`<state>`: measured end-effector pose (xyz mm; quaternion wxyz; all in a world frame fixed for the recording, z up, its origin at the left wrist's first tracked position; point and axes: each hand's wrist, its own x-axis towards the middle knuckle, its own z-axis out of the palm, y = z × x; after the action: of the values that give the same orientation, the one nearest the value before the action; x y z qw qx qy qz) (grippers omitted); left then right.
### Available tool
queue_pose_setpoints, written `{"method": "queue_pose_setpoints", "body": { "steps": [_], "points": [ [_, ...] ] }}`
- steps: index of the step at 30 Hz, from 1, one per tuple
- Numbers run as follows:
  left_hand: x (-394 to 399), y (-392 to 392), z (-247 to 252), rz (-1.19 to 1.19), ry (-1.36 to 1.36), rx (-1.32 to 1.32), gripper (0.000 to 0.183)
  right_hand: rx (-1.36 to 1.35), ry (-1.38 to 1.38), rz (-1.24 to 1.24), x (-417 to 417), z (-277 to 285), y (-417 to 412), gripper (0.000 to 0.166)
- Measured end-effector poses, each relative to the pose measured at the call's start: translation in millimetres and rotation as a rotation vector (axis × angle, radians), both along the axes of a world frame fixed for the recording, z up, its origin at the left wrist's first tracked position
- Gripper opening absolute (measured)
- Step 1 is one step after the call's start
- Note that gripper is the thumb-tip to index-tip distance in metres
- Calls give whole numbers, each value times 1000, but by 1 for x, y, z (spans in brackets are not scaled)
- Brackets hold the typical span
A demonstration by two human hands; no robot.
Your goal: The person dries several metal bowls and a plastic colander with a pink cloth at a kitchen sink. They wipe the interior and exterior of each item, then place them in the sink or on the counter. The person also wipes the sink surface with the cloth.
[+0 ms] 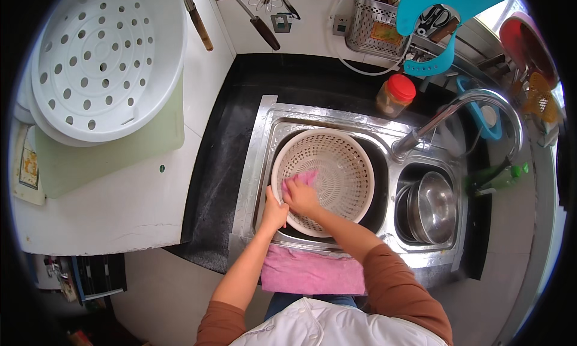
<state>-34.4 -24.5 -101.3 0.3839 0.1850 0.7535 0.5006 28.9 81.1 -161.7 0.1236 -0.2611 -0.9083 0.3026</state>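
A round, cream plastic colander point(347, 179) rests tilted over the larger left basin of a steel double sink point(259, 166). My left hand point(274, 213) grips its near left rim. Inside it, my right hand point(301, 197) holds a pink cloth point(309, 177) against the left part of the inner wall; the fingers partly hide the cloth. A folded pink towel point(313, 271) lies over the sink's front edge, below my forearms.
Metal bowls point(435, 208) stand in the smaller right basin, beside the curved faucet point(469, 98). A red-lidded jar point(396, 93) is behind the sink. At the upper left is a large white perforated basket point(108, 62); a steel utensil basket point(374, 26) is at the back wall.
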Motion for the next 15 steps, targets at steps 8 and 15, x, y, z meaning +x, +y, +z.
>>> {"method": "queue_pose_setpoints", "body": {
  "steps": [8, 15],
  "points": [
    [3, 1, -6, -10, 24, -10, 56, 219, -412, 23, 96, -21, 59, 27],
    [2, -2, 3, -30, -11, -28, 54, 306, 92, -610, -10, -28, 86, 28]
  ]
}}
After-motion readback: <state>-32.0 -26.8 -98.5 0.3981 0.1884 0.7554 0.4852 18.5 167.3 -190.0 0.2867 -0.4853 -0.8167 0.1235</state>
